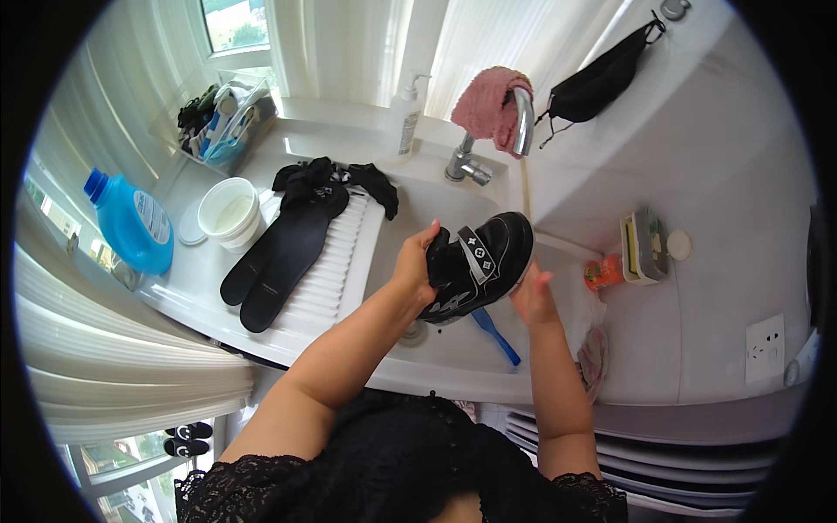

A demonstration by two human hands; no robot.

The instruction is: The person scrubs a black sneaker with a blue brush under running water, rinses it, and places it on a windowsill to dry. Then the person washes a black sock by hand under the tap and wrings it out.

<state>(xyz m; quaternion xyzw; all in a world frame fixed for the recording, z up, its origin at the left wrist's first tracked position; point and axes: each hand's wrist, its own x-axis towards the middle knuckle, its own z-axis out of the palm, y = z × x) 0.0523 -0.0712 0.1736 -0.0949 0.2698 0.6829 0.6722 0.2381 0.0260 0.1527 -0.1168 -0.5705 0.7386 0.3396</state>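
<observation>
A black shoe with a white-patterned strap is held tilted above the white sink. My left hand is closed around its heel end, near the ankle opening. Close against the sole on the other side is my right hand; its visible fingers are stretched apart, and some are partly hidden behind the shoe. Below the shoe, a blue-handled tool lies in the sink basin, its far end covered by the shoe.
Two black insoles and black fabric pieces lie on the ribbed washboard. Leftward stand a white tub and blue detergent bottle. A pink cloth drapes over the faucet. A pump bottle stands behind.
</observation>
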